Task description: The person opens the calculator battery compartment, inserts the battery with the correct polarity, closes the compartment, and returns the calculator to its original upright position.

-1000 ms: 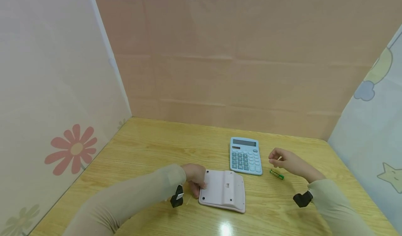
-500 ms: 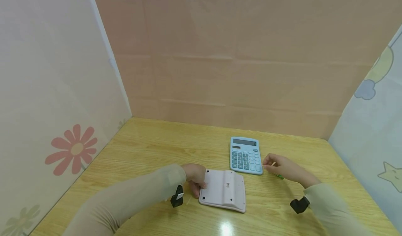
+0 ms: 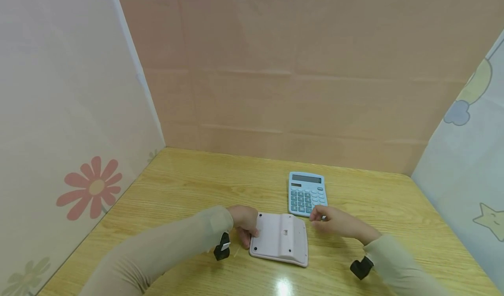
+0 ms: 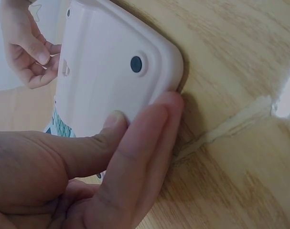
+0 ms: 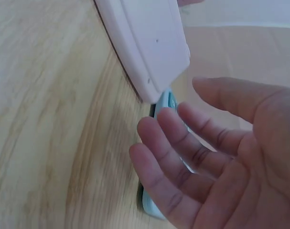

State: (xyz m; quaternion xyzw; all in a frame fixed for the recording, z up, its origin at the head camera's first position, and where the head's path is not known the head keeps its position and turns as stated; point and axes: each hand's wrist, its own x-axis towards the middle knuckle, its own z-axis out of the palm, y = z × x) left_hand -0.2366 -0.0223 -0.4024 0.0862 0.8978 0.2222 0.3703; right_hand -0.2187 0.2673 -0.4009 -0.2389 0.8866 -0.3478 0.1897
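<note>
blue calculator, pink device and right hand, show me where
Blue calculator (image 3: 307,194): head view, on its keys.
Pink device (image 3: 273,237): head view, flat part of its upturned side.
Right hand (image 3: 338,222): head view, on its back.

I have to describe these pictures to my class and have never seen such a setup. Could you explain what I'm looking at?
There is no robot here: a person is working with two bare hands. The wide picture comes from a camera worn on the head, looking forward and down. The two closer ones come from wrist cameras, probably the small black pieces near the hands.

On the wooden table lie a light blue calculator, keys up, and a pale pink device, showing its back with dark feet. The left hand holds the pink one by its left edge. The right hand has loosely bent fingers and holds nothing that I can see.
</note>
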